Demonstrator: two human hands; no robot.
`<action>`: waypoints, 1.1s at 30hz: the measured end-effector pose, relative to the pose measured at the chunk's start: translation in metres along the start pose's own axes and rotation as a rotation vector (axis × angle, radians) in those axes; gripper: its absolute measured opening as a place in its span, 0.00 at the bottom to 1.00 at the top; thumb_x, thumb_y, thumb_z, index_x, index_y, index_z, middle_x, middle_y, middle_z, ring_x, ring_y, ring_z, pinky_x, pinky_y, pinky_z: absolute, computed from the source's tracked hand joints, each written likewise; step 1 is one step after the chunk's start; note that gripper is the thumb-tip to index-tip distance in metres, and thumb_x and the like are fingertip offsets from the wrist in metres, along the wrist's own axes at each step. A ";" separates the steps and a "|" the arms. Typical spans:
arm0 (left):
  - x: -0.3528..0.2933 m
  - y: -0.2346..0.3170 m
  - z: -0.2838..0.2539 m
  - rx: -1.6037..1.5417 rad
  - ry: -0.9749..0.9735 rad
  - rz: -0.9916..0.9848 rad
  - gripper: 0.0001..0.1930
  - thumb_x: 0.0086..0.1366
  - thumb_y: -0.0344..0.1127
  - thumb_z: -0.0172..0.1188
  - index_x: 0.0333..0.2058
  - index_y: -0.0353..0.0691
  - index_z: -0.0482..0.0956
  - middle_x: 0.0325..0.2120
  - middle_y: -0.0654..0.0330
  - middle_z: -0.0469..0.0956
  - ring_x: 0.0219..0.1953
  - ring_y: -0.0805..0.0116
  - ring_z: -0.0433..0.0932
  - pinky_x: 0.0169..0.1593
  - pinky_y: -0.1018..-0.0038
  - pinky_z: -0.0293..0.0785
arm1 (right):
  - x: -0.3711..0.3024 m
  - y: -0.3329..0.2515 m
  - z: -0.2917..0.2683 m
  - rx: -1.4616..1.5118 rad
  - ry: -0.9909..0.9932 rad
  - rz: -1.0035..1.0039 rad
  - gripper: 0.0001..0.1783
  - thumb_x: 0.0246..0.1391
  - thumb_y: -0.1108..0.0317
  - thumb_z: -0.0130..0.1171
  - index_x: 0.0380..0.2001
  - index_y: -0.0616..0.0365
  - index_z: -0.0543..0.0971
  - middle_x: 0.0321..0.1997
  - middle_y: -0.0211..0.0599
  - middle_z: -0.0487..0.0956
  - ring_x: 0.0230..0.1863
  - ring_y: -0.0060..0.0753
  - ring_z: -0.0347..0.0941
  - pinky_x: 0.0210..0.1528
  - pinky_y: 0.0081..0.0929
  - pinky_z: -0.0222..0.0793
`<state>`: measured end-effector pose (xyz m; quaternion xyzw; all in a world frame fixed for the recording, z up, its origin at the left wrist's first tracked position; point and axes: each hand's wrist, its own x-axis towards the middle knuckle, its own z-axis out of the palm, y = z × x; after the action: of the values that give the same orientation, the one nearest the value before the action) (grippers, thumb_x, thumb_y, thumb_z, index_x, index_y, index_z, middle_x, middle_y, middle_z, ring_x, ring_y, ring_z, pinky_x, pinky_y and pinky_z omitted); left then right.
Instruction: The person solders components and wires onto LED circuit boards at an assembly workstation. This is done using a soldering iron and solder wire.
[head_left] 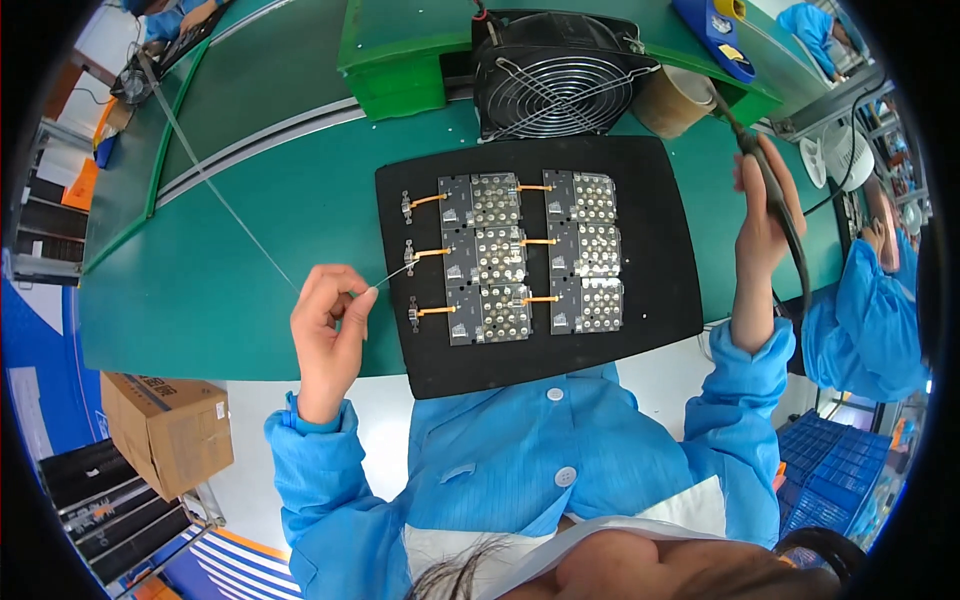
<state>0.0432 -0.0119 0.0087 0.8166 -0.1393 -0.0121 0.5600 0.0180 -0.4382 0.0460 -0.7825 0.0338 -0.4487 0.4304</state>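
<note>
My left hand pinches a thin strand of solder wire between thumb and fingers. The wire comes down from the far left, and its free end reaches the middle small connector at the left edge of the black mat. Orange leads join the connectors to several dark circuit boards with silvery round pads, set in two columns. My right hand grips a soldering iron away from the boards, its tip up by a tan round container.
A black fan with a wire guard stands behind the mat, beside a green stand. A blue holder sits at the back right. Another person's blue sleeve is at the right; a cardboard box lies lower left.
</note>
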 end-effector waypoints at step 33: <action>-0.021 0.017 0.012 0.168 -0.075 0.150 0.06 0.55 0.17 0.61 0.30 0.33 0.80 0.34 0.58 0.71 0.31 0.70 0.73 0.33 0.77 0.70 | -0.096 -0.081 0.070 0.254 -0.924 -0.164 0.17 0.45 0.71 0.69 0.40 0.66 0.80 0.23 0.41 0.80 0.21 0.33 0.77 0.23 0.23 0.70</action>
<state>0.0168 -0.0237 0.0172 0.8469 -0.2214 0.0111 0.4833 -0.0148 -0.3008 0.0227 -0.8413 -0.2776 -0.0875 0.4555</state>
